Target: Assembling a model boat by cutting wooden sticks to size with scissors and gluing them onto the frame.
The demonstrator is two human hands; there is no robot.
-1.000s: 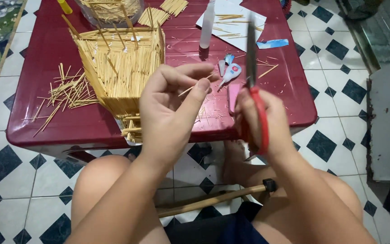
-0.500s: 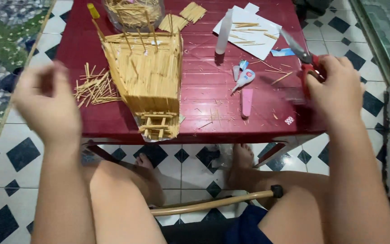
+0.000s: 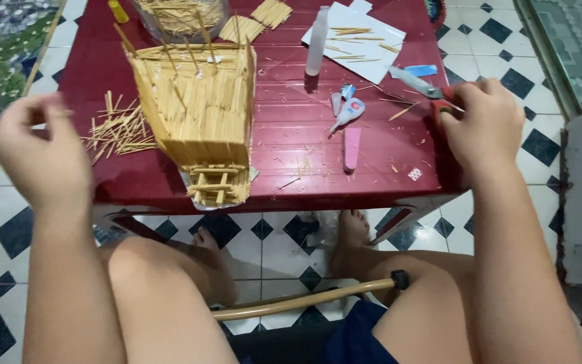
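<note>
Scissors (image 3: 420, 85): red-handled, blades pointing up and left, lying on the red table (image 3: 291, 135) near its right edge; handles under the fingers of the right hand (image 3: 481, 125). Right hand closed over the handles, resting at the table's edge. Step judged: scissors being set down or taken up at the table; cannot tell which.

Left hand (image 3: 35, 148): raised off the left side of the table, well apart from the scissors, fingers pinched together at the top; too blurred to tell whether anything is held.

Stick house (image 3: 200, 114): model of thin wooden sticks, centre-left on the table, small ladder-like front at the near edge, between the two hands.

Loose sticks (image 3: 119, 128): scattered pile just left of the model, nearest the left hand.

White glue bottle (image 3: 316, 42): upright, beyond the model, beside a white paper sheet (image 3: 358, 30) bearing more sticks.

Pink strip (image 3: 351, 148): flat on the table, left of the right hand.

Next move, judged: a firm grip on the handles, blades kept clear of the model.
</note>
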